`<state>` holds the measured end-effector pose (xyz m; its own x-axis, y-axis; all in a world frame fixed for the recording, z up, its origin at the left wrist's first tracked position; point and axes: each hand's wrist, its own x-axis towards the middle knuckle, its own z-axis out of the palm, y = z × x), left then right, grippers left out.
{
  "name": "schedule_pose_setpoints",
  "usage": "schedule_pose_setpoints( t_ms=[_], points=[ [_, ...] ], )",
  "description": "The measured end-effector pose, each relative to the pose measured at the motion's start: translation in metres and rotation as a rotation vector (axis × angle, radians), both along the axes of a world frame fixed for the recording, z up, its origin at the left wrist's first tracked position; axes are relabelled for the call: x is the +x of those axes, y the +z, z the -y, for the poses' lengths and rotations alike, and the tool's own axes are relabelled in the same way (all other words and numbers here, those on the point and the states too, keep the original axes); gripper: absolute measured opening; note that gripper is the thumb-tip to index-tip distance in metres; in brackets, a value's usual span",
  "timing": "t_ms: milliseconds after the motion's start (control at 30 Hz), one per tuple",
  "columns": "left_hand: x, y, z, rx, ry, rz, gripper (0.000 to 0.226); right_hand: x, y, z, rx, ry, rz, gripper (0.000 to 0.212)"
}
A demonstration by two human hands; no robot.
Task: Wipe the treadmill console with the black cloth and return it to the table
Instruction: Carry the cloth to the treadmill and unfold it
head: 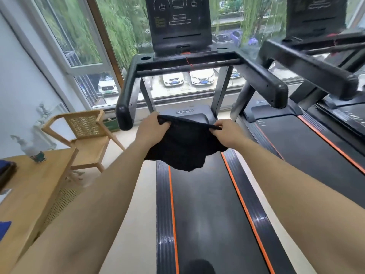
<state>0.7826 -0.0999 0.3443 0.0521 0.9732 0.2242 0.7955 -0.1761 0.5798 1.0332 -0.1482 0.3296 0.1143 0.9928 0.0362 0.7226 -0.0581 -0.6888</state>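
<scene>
The black cloth (183,147) hangs spread between both hands above the treadmill belt (205,204). My left hand (151,131) pinches its upper left corner. My right hand (227,133) pinches the upper right corner, and the top edge is pulled taut between them. The treadmill console (178,22), a dark upright panel with white outline markings, stands ahead and well above the cloth, beyond the black handlebar frame (187,62). The wooden table (33,186) lies at the lower left.
A wooden chair (87,139) with a cane back stands left of the treadmill, next to the table. A spray bottle (33,151) sits on the table's far corner. A second treadmill (316,135) is on the right. Large windows face the machines.
</scene>
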Motion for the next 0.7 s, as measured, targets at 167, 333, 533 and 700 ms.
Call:
schedule_pose_setpoints(
  t_ms=[167, 333, 533, 700],
  points=[
    [0.023, 0.011, -0.022, -0.08, 0.02, 0.069, 0.024, 0.02, 0.002, -0.039, 0.01, -0.017, -0.059, 0.023],
    [0.042, 0.007, -0.075, -0.149, 0.05, 0.173, 0.024, 0.028, -0.002, -0.103, 0.017, -0.019, -0.11, 0.018],
    [0.039, 0.002, -0.2, -0.118, 0.13, 0.237, 0.029, 0.014, 0.005, -0.236, 0.017, 0.01, -0.222, 0.023],
    [0.025, 0.043, -0.312, -0.197, 0.168, 0.375, 0.03, -0.005, 0.048, -0.348, -0.128, 0.018, -0.265, 0.023]
  ],
)
